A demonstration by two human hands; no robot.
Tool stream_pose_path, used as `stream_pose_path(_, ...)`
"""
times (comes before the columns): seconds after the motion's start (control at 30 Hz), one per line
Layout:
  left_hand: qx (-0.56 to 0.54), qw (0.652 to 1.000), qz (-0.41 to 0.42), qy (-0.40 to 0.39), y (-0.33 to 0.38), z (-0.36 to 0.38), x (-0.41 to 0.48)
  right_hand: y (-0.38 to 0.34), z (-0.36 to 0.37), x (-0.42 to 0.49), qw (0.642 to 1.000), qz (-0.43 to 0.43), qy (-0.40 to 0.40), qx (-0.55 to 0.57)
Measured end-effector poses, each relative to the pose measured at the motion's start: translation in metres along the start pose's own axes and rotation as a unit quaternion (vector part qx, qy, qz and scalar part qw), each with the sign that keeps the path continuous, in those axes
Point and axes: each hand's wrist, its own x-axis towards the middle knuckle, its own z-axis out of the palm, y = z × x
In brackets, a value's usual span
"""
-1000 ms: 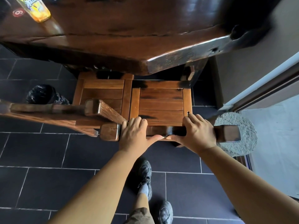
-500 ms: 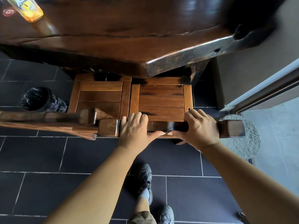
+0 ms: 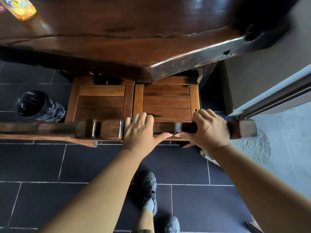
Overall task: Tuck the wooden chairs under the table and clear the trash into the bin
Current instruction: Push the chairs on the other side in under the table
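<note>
Two wooden chairs stand side by side with their slatted seats partly under the dark wooden table. My left hand and my right hand both grip the top rail of the right chair. The left chair stands flush against it, its top rail running off to the left. A yellow bottle stands on the table at the top left. A bin lined with a black bag stands on the floor left of the chairs.
Dark floor tiles lie between me and the chairs, with my shoes below. A wall and a sliding door track close off the right side. A round stone lies by the door.
Both hands have pushed the right chair forward, so its seat sits deeper under the table and its top rail lines up with the left chair's rail.
</note>
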Motion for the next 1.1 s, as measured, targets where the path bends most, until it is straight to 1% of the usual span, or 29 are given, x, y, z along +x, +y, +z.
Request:
stream_pose_path(0.23,0.009,1.0,0.008,0.012,-0.001,0.002,0.0,0.0,0.005,-0.001,1.0,0.006,0.003,-0.003)
stream_pose_path(0.43,0.011,1.0,0.006,-0.007,-0.002,0.003,-0.002,-0.001,0.005,-0.002,1.0,0.01,-0.014,-0.014)
stream_pose_path(0.53,0.01,1.0,0.005,-0.004,-0.002,0.003,-0.003,-0.002,0.005,-0.002,1.0,0.013,-0.017,-0.016)
stream_pose_path(0.67,0.005,1.0,0.006,-0.006,-0.002,0.004,-0.002,-0.001,0.007,-0.004,0.999,0.016,-0.04,-0.027)
stream_pose_path(0.77,0.014,0.999,-0.009,-0.027,0.0,-0.002,-0.002,-0.003,0.003,-0.003,0.997,0.019,-0.068,-0.036)
stream_pose_path(0.8,0.012,0.999,-0.017,-0.041,0.001,-0.006,-0.002,-0.004,0.0,-0.003,0.996,0.025,-0.076,-0.039)
stream_pose_path(0.87,-0.003,0.995,-0.034,-0.094,0.005,-0.016,0.0,-0.008,-0.01,-0.001,0.993,0.046,-0.106,-0.037)
stream_pose_path(0.93,-0.021,0.988,-0.039,-0.146,0.005,-0.027,0.004,-0.016,-0.023,0.004,0.981,0.081,-0.172,-0.033)
stream_pose_path(1.0,-0.037,0.981,-0.02,-0.191,0.004,-0.04,0.007,-0.026,-0.038,0.007,0.961,0.126,-0.245,-0.03)
stream_pose_path(1.1,-0.032,0.963,0.015,-0.269,0.002,-0.067,0.0,-0.042,-0.064,0.003,0.942,0.16,-0.295,-0.005)
